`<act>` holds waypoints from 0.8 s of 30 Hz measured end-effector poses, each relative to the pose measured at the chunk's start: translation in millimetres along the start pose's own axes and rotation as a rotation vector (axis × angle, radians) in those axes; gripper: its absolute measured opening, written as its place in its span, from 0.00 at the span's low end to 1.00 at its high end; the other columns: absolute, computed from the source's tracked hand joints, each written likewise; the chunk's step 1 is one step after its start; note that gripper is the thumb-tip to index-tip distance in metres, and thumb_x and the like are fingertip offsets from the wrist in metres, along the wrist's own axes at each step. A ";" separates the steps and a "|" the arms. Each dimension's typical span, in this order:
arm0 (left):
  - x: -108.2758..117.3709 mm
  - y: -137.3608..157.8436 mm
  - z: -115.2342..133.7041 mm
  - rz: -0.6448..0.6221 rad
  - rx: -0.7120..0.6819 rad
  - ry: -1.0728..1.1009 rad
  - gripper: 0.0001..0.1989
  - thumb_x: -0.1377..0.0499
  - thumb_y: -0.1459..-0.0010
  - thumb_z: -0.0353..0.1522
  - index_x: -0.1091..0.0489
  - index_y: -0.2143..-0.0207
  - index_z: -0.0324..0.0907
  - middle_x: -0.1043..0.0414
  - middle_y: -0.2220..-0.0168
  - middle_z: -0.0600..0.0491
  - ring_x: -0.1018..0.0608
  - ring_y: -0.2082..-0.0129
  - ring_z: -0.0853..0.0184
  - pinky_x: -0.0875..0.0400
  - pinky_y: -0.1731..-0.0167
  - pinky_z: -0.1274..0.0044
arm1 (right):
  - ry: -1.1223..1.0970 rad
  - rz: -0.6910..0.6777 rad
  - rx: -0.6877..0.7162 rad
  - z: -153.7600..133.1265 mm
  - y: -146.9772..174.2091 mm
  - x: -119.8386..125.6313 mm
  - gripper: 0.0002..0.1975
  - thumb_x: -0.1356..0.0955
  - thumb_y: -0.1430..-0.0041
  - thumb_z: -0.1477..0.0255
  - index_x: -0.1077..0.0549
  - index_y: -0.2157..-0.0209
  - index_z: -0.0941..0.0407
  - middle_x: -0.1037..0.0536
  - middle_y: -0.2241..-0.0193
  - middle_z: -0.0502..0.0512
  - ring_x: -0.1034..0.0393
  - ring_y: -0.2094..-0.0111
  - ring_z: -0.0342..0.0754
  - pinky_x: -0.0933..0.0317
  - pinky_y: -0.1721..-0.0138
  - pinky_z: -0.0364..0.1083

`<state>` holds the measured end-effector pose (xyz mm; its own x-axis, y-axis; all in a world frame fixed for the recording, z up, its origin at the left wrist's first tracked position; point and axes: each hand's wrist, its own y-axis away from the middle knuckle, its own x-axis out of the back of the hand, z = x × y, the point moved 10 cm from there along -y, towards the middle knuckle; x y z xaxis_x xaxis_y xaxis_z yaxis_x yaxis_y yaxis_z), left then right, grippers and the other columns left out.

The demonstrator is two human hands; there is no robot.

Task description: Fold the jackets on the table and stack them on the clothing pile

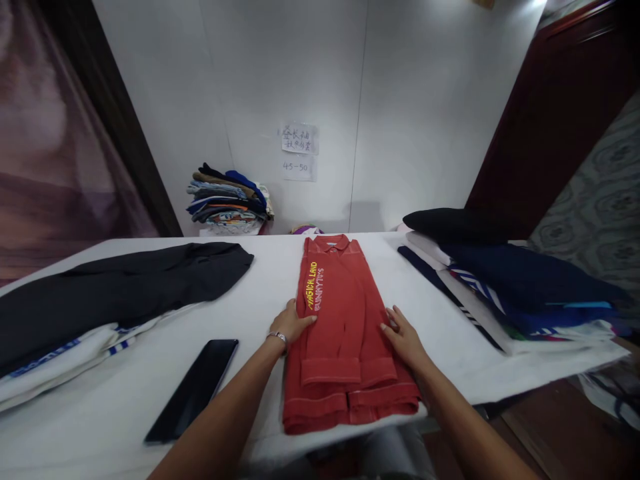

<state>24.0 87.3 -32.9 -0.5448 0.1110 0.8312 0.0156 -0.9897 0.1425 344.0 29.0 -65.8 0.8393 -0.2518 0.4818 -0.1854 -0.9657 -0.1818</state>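
A folded red long-sleeved shirt (pixel 333 333) lies lengthwise in front of me, collar at the far end. Yellow and white lettering runs along its left side, and its cuffs rest near the bottom hem. At the left edge, my left hand (pixel 293 325) has its thumb on the fabric, spread from the fingers beside the edge. My right hand (pixel 406 340) touches the opposite edge, thumb and fingers apart; some fingers are partly hidden. A bracelet (pixel 278 339) circles my left wrist.
A black phone (pixel 194 390) lies on the white-covered table (pixel 265 293). Dark and white garments (pixel 150 277) spread across the left. Folded clothes (pixel 520 280) are piled at right, with another clothing stack (pixel 227 200) by the wall. Handwritten paper signs (pixel 299 152) hang there.
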 end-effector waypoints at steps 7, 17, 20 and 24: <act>-6.2 4.1 8.9 0.012 -0.101 0.243 0.45 0.35 0.54 0.40 0.53 0.38 0.39 0.39 0.41 0.43 0.31 0.45 0.60 0.36 0.48 0.74 | -0.372 0.028 -0.218 18.7 -3.5 9.3 0.38 0.29 0.54 0.61 0.39 0.42 0.54 0.30 0.46 0.61 0.31 0.49 0.57 0.37 0.49 0.56; -7.2 16.6 23.9 -0.105 -0.126 0.194 0.51 0.38 0.54 0.27 0.66 0.34 0.36 0.38 0.41 0.43 0.31 0.45 0.62 0.39 0.46 0.75 | -0.854 -0.257 -0.392 -32.2 18.3 -27.1 0.45 0.26 0.58 0.70 0.47 0.40 0.53 0.22 0.56 0.58 0.25 0.58 0.56 0.33 0.53 0.57; 22.6 13.6 24.2 -0.124 -0.197 0.144 0.51 0.38 0.57 0.26 0.63 0.35 0.36 0.42 0.39 0.45 0.34 0.42 0.62 0.41 0.44 0.75 | -0.968 -0.347 -0.311 -57.9 39.8 -47.8 0.38 0.26 0.57 0.70 0.40 0.43 0.53 0.24 0.52 0.58 0.27 0.54 0.56 0.34 0.51 0.56; 65.4 13.3 11.1 -0.182 -0.257 0.049 0.49 0.38 0.61 0.29 0.54 0.36 0.42 0.39 0.40 0.51 0.32 0.44 0.60 0.40 0.45 0.75 | -1.044 -0.521 -0.349 -83.3 86.4 -91.4 0.30 0.27 0.54 0.69 0.34 0.48 0.54 0.24 0.52 0.59 0.27 0.56 0.55 0.32 0.57 0.54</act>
<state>-2.2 82.4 29.3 -0.5592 0.2898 0.7767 -0.2948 -0.9452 0.1404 208.7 -36.6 -54.1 0.8322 0.1878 -0.5218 0.3035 -0.9417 0.1451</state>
